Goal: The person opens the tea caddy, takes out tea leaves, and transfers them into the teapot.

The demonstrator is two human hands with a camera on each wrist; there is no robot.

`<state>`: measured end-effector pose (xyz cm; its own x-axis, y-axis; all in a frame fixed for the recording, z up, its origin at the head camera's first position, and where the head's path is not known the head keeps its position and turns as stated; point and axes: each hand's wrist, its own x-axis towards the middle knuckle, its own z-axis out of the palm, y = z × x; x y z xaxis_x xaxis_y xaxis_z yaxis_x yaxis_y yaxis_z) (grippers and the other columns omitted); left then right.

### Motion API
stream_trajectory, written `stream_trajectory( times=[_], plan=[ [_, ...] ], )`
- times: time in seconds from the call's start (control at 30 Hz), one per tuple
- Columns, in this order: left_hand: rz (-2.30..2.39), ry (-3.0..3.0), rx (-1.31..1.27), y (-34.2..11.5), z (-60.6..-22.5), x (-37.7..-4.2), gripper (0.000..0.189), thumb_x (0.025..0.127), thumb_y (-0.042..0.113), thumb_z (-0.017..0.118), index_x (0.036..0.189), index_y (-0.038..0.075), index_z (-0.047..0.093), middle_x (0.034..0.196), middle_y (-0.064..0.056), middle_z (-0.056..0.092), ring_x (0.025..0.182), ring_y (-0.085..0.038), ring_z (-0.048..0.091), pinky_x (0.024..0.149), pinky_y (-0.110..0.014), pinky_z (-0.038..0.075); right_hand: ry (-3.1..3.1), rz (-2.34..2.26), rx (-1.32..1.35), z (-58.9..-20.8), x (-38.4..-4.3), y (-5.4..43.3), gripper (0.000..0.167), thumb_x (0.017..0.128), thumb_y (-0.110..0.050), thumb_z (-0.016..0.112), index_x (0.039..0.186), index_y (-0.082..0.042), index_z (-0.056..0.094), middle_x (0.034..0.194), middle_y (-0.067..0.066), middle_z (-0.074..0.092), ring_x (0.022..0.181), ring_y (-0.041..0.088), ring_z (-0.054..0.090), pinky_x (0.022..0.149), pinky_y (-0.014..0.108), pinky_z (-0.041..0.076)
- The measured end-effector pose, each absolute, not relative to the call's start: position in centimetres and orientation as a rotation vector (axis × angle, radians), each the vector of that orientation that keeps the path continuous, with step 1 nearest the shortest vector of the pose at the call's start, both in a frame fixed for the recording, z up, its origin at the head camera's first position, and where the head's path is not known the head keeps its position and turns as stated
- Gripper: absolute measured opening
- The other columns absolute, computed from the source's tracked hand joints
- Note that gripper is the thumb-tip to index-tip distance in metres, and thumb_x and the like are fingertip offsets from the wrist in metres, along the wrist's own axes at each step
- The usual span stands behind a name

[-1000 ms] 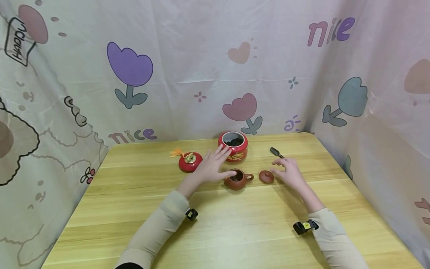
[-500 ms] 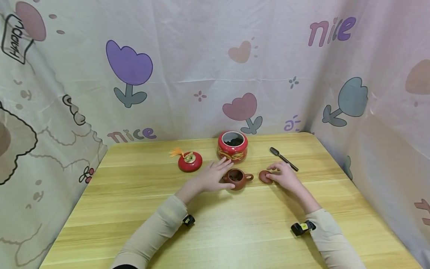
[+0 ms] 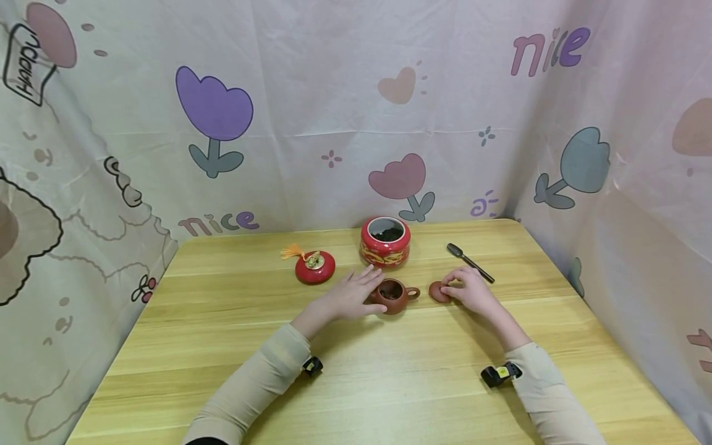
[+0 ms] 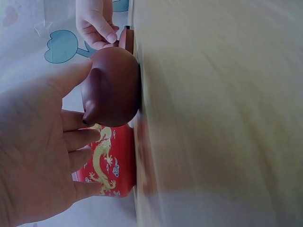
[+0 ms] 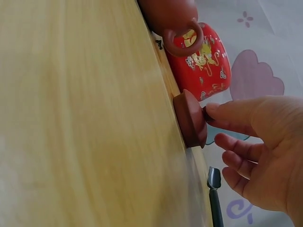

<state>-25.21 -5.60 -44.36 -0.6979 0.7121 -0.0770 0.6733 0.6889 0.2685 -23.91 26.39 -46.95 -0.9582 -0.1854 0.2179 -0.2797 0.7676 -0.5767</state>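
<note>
A small brown clay teapot (image 3: 392, 298) stands uncovered near the table's middle, dark bits inside, its handle to the right. My left hand (image 3: 351, 295) is spread at its spout side; in the left wrist view the thumb and straight fingers lie around the teapot (image 4: 113, 87), and firm contact cannot be told. To the right, the teapot lid (image 3: 439, 292) rests on the table. My right hand (image 3: 473, 290) pinches its knob between thumb and forefinger, as the right wrist view shows on the lid (image 5: 190, 120).
Behind the teapot stands a red jar (image 3: 386, 250) with gold dragons and dark contents. Its likely lid, red with an orange tassel (image 3: 314, 272), lies to the left. A dark scoop (image 3: 470, 262) lies beyond my right hand. A patterned curtain (image 3: 300, 123) hangs behind the table.
My right hand has come down and left from the scoop's handle to the lid's knob. My left hand has lowered from over the jar's front to the teapot's side.
</note>
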Motion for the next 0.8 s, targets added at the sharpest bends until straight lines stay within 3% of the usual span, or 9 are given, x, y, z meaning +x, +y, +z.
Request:
stream_trajectory(
  times=[0.23, 0.6, 0.8],
  plan=[
    [0.32, 2.73, 1.127, -5.6, -44.5, -25.4, 0.076, 0.097, 0.057, 0.045, 0.154, 0.01, 0.027, 0.163, -0.01, 0.022, 0.153, -0.029, 0.011, 0.119, -0.061, 0.018, -2.772, 0.92, 0.409, -46.6, -23.8, 26.2, 0.007, 0.082, -0.011, 0.076, 0.086, -0.007, 0.072, 0.101, 0.016, 0.065, 0.101, 0.035, 0.051, 0.088, 0.046, 0.037],
    [0.292, 2.751, 1.14, -5.6, -44.6, -25.5, 0.072, 0.099, 0.055, 0.043, 0.154, 0.011, 0.028, 0.163, -0.008, 0.022, 0.153, -0.028, 0.012, 0.119, -0.061, 0.019, -2.758, 0.913, 0.439, -44.4, -23.8, 25.3, 0.008, 0.083, -0.011, 0.076, 0.089, -0.007, 0.072, 0.104, 0.016, 0.063, 0.106, 0.037, 0.052, 0.095, 0.055, 0.038],
    [0.294, 2.759, 1.145, -5.6, -44.7, -25.5, 0.072, 0.098, 0.055, 0.043, 0.154, 0.012, 0.029, 0.162, -0.009, 0.024, 0.153, -0.027, 0.012, 0.118, -0.061, 0.018, -2.729, 0.896, 0.486, -43.0, -23.7, 24.1, 0.009, 0.082, -0.012, 0.077, 0.089, -0.007, 0.071, 0.101, 0.013, 0.064, 0.102, 0.034, 0.052, 0.09, 0.05, 0.04]
  ],
)
